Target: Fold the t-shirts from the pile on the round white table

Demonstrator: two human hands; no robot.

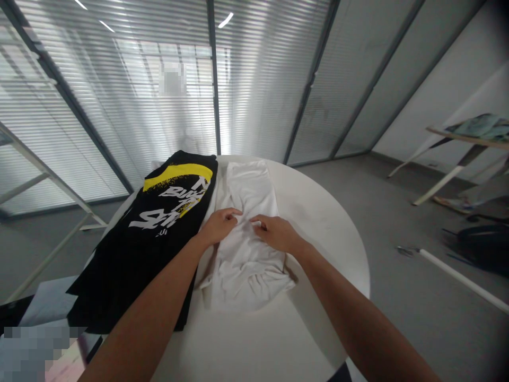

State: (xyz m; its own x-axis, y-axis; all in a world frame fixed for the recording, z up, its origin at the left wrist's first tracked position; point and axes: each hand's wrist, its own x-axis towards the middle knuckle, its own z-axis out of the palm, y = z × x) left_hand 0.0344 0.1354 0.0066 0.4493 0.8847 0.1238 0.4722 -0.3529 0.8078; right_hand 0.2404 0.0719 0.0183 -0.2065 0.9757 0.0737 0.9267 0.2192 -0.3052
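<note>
A white cloth garment (252, 185) lies folded into a long, wrinkled strip on the round white table (330, 233). My left hand (219, 225) rests on its left edge, fingers curled and thumb and forefinger pinching the fabric near the middle. From the right side, my right hand (276, 232) is also closed on the cloth, its fingers bent close to the left hand's. The near end of the garment is bunched in creases. Beside it on the left lies a black T-shirt (119, 270), flat, with yellow and white print; my left forearm passes over it.
Glass partitions with blinds (258, 79) stand behind the table. A white metal frame (51, 175) is at left. To the right are another table (469, 137) with cloth on it, a dark bag (485, 246) and a white pole (461, 276) over the floor.
</note>
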